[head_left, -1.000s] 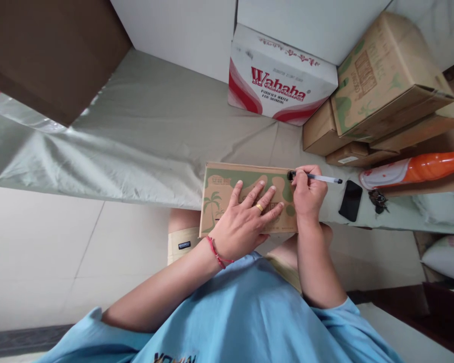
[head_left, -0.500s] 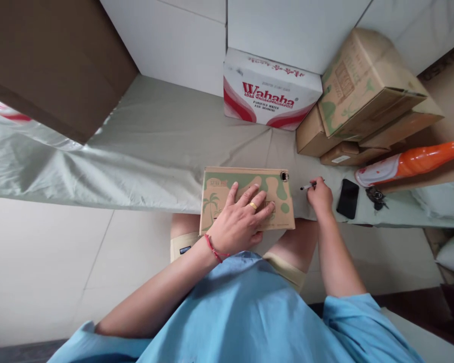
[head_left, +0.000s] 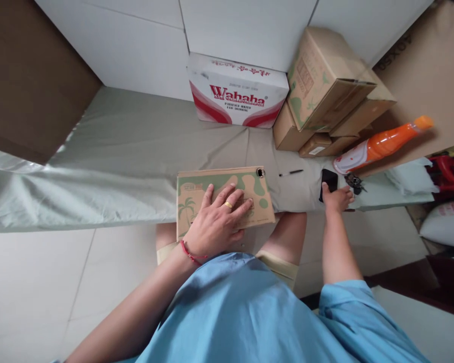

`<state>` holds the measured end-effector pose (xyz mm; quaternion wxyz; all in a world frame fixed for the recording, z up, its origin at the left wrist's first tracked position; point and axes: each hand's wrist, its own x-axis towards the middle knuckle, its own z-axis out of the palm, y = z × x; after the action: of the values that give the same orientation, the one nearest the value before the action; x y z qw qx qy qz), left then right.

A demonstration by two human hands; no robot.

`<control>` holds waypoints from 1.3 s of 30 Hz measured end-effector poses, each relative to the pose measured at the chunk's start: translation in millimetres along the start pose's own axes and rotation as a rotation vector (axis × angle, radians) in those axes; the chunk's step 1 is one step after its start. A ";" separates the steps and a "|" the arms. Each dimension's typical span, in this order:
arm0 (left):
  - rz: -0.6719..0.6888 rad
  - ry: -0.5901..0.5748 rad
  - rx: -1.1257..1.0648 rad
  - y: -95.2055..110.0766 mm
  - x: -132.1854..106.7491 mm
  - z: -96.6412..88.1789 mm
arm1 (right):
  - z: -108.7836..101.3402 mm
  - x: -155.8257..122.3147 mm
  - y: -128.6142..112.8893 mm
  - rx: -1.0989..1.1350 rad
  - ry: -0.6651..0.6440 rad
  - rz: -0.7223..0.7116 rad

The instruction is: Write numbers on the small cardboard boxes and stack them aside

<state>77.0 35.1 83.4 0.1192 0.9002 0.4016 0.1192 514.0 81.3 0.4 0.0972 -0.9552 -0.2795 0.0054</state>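
My left hand (head_left: 219,219) lies flat with fingers spread on a small brown cardboard box (head_left: 189,187), which has green patches, a palm tree print and a dark-edged hole in its far right corner. The box rests at the cloth's near edge, over my knees. On the right, my right hand (head_left: 336,197) is at the near end of a black phone (head_left: 328,177), thumb over the phone and the other fingers apart on its right side. A dark pen (head_left: 291,173) lies on the cloth between box and phone. Just beyond my right fingers is a bunch of keys (head_left: 354,182).
A white and red Wahaha carton (head_left: 238,93) stands against the wall on the cloth-covered surface (head_left: 136,146). Stacked brown boxes (head_left: 325,80) are beside it. An orange bottle (head_left: 386,143) leans at the right, near white plastic bags (head_left: 412,176). A large brown carton (head_left: 34,75) fills the left.
My right hand has let go of the pen, now lying on the cloth, and has moved right to the phone. My left hand stays on the box. The view has shifted right.
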 end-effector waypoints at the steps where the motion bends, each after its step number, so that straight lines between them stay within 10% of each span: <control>1: 0.000 -0.002 0.005 -0.1 0.3 0.1 | 1.1 3.0 6.8 -0.002 -0.024 0.035; 19: 0.012 0.004 -0.002 -0.4 -0.6 3.2 | 8.4 -34.1 26.1 0.107 -0.115 0.042; 27: 0.016 -0.007 -0.029 -0.7 0.8 5.0 | 0.0 -111.1 24.5 0.424 -0.108 -0.248; 39: 0.011 -0.029 -0.024 -1.5 1.5 3.6 | -69.1 -245.1 -49.2 0.707 0.031 -0.799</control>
<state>78.0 36.8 79.7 0.1351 0.9025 0.3936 0.1113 285.5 -21.9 66.7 0.4117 -0.6834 -0.6011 0.0476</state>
